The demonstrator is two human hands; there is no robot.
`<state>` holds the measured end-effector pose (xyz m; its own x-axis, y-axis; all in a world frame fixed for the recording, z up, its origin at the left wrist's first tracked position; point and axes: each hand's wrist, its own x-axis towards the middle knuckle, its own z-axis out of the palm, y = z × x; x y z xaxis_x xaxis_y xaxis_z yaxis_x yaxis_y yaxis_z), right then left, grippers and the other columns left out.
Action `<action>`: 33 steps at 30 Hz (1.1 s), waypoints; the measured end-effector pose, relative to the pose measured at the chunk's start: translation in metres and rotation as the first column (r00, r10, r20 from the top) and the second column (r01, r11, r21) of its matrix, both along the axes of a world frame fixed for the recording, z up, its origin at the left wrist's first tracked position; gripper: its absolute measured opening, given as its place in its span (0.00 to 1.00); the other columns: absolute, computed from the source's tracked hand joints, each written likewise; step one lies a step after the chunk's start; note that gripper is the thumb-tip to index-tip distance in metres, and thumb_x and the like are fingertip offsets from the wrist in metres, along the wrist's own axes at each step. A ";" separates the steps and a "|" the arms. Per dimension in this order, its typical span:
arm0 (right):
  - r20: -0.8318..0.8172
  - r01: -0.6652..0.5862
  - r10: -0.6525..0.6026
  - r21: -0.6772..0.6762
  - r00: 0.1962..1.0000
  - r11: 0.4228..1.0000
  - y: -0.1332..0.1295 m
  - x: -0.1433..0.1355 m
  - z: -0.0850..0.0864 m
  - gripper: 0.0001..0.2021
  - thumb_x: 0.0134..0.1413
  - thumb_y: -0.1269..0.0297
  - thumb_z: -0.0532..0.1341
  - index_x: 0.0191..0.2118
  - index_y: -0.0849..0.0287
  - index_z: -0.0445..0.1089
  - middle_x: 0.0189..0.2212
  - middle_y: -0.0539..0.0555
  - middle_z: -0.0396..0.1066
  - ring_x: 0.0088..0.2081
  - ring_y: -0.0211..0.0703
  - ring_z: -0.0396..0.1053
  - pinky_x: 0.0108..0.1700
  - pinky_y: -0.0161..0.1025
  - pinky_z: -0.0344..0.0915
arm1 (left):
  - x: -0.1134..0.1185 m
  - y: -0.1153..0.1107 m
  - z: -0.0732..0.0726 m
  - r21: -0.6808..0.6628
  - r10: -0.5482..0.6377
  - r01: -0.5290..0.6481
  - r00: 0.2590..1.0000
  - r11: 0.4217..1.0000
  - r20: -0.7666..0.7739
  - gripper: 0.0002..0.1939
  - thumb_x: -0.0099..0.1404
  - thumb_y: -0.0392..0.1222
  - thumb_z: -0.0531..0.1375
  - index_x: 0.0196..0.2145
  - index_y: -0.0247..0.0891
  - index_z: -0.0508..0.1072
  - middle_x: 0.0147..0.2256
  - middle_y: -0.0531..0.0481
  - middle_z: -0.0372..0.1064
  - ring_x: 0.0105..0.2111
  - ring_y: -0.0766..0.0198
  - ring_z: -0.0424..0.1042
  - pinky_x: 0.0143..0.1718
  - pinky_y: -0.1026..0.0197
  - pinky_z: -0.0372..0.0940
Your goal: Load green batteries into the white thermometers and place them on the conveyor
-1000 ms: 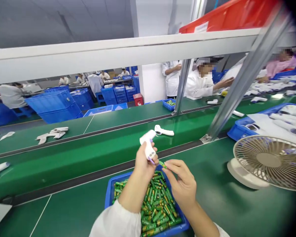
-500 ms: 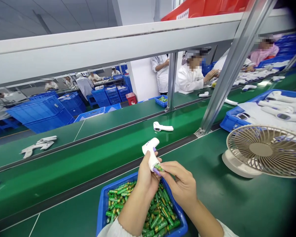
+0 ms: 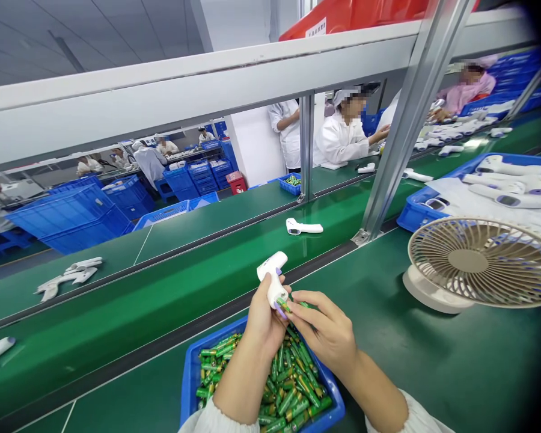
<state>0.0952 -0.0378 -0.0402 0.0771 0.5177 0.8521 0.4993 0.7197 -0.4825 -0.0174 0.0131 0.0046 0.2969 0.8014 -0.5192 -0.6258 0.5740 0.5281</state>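
My left hand (image 3: 265, 319) is wrapped round the handle of a white forehead thermometer (image 3: 273, 264) with a purple trigger. The handle's lower end faces me with its purple battery cover (image 3: 280, 310) swung open. My right hand (image 3: 329, 331) pinches a green battery (image 3: 285, 305) at that opening, its end partly hidden by the fingertips. Another green battery (image 3: 303, 304) shows between the fingers of the same hand. Below both hands stands a blue tray (image 3: 187, 373) full of green and gold batteries (image 3: 293, 385), partly covered by my left forearm.
A beige fan (image 3: 469, 261) stands on the right. Behind it, a blue crate (image 3: 410, 210) holds more thermometers. Another thermometer (image 3: 304, 227) lies on the green belt (image 3: 162, 300) ahead. A metal post (image 3: 397, 132) rises beyond my right hand. A co-worker (image 3: 342, 135) sits across the line.
The thermometers on the belt have shifted right, and the one at the left edge shows more. My right fingers have drawn slightly apart, and a second battery now shows between them.
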 end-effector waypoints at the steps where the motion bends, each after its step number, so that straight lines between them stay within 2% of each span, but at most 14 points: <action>1: 0.025 0.003 -0.003 -0.007 1.000 1.000 0.000 0.000 0.000 0.21 0.54 0.79 0.62 0.51 0.51 0.72 0.44 0.57 0.72 0.44 0.46 0.73 0.42 0.42 0.74 | 0.000 -0.001 0.000 0.013 0.038 -0.038 0.998 0.999 -0.041 0.15 0.66 0.47 0.57 0.41 0.30 0.70 0.23 0.49 0.67 0.16 0.70 0.64 0.14 0.70 0.55; 4: 0.004 -0.058 0.059 -0.108 0.998 0.992 -0.001 -0.002 0.003 0.20 0.57 0.77 0.59 0.53 0.50 0.70 0.48 0.58 0.70 0.48 0.48 0.71 0.46 0.46 0.73 | 0.001 -0.001 -0.001 0.028 0.067 -0.066 0.998 0.997 -0.013 0.14 0.65 0.46 0.58 0.40 0.30 0.70 0.21 0.51 0.64 0.16 0.70 0.62 0.14 0.70 0.54; 7: -0.169 -0.152 0.113 -0.235 0.979 0.960 -0.001 -0.007 0.004 0.19 0.60 0.74 0.56 0.55 0.53 0.68 0.50 0.58 0.70 0.50 0.49 0.70 0.49 0.47 0.72 | 0.000 0.000 -0.004 0.019 -0.030 0.028 0.991 0.999 0.131 0.16 0.67 0.47 0.54 0.38 0.29 0.71 0.19 0.52 0.61 0.12 0.75 0.54 0.12 0.71 0.48; 10: -0.362 -0.200 0.084 -0.296 0.928 0.934 0.000 -0.010 -0.001 0.17 0.62 0.72 0.55 0.55 0.53 0.64 0.46 0.56 0.73 0.46 0.46 0.73 0.47 0.44 0.73 | 0.000 0.002 -0.006 0.033 -0.061 0.056 0.982 0.998 0.179 0.16 0.69 0.46 0.52 0.37 0.28 0.70 0.19 0.52 0.61 0.12 0.76 0.51 0.11 0.71 0.46; 12: -0.403 -0.157 0.014 -0.322 0.915 0.934 0.000 -0.010 -0.002 0.16 0.61 0.71 0.58 0.53 0.53 0.64 0.42 0.55 0.75 0.43 0.44 0.74 0.44 0.42 0.73 | 0.000 0.003 -0.007 0.053 -0.049 0.040 0.984 0.998 0.171 0.15 0.68 0.46 0.53 0.38 0.28 0.70 0.20 0.52 0.62 0.12 0.76 0.51 0.12 0.71 0.46; 14: -0.364 -0.116 -0.021 -0.349 0.931 0.930 0.000 -0.008 0.000 0.14 0.59 0.69 0.60 0.51 0.53 0.67 0.38 0.53 0.74 0.39 0.43 0.74 0.42 0.40 0.73 | 0.000 0.004 -0.007 0.073 -0.031 0.020 0.988 0.997 0.150 0.15 0.67 0.47 0.54 0.39 0.29 0.70 0.22 0.51 0.64 0.12 0.76 0.51 0.12 0.70 0.47; 19: -0.246 -0.235 0.140 -0.418 0.959 0.878 0.000 -0.008 0.009 0.16 0.64 0.66 0.54 0.54 0.54 0.70 0.31 0.52 0.70 0.33 0.41 0.70 0.35 0.38 0.71 | 0.001 0.004 -0.005 0.089 0.025 -0.029 0.999 0.996 0.046 0.15 0.66 0.47 0.57 0.41 0.31 0.70 0.20 0.54 0.60 0.13 0.74 0.54 0.13 0.69 0.48; 24: -0.463 -0.280 0.053 -0.438 0.885 0.854 0.002 -0.014 0.002 0.14 0.62 0.64 0.57 0.52 0.56 0.66 0.25 0.48 0.68 0.26 0.38 0.69 0.28 0.35 0.69 | 0.003 0.001 -0.010 0.179 0.035 -0.027 0.999 0.983 -0.039 0.17 0.64 0.49 0.58 0.43 0.34 0.70 0.23 0.52 0.64 0.15 0.72 0.57 0.14 0.68 0.50; 27: -0.516 -0.184 -0.062 -0.412 0.854 0.892 0.002 -0.014 -0.001 0.09 0.58 0.64 0.61 0.44 0.56 0.68 0.23 0.46 0.65 0.23 0.36 0.66 0.25 0.33 0.65 | 0.008 -0.002 -0.013 0.198 0.040 -0.022 0.995 0.980 -0.089 0.17 0.64 0.50 0.58 0.45 0.34 0.70 0.25 0.50 0.67 0.17 0.71 0.61 0.16 0.68 0.53; 30: -0.486 -0.019 -0.178 -0.375 0.856 0.927 0.003 -0.010 -0.001 0.03 0.54 0.65 0.65 0.32 0.56 0.72 0.25 0.49 0.68 0.26 0.38 0.67 0.28 0.35 0.65 | 0.012 -0.005 -0.013 0.173 0.033 -0.015 0.994 0.985 -0.101 0.16 0.64 0.49 0.59 0.43 0.33 0.70 0.26 0.49 0.67 0.18 0.70 0.62 0.17 0.68 0.55; 32: -0.445 0.028 -0.178 -0.324 0.878 0.946 0.003 -0.007 -0.001 0.02 0.55 0.66 0.65 0.34 0.55 0.75 0.28 0.50 0.69 0.29 0.39 0.68 0.30 0.37 0.66 | 0.015 -0.006 -0.013 0.156 0.017 -0.003 0.996 0.988 -0.088 0.15 0.64 0.48 0.59 0.41 0.33 0.70 0.24 0.51 0.65 0.16 0.70 0.60 0.16 0.68 0.54; 33: -0.415 0.024 -0.150 -0.295 0.897 0.955 0.004 -0.006 -0.001 0.05 0.57 0.67 0.63 0.39 0.54 0.76 0.29 0.51 0.69 0.30 0.40 0.68 0.31 0.37 0.66 | 0.015 -0.006 -0.013 0.148 0.013 -0.001 0.997 0.989 -0.080 0.15 0.64 0.48 0.59 0.40 0.32 0.70 0.22 0.52 0.64 0.16 0.71 0.59 0.15 0.68 0.53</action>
<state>0.0892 -0.0342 -0.0410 0.4569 0.6999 0.5489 0.2524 0.4898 -0.8345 -0.0022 0.0066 -0.0086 0.2534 0.8730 -0.4167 -0.5816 0.4817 0.6555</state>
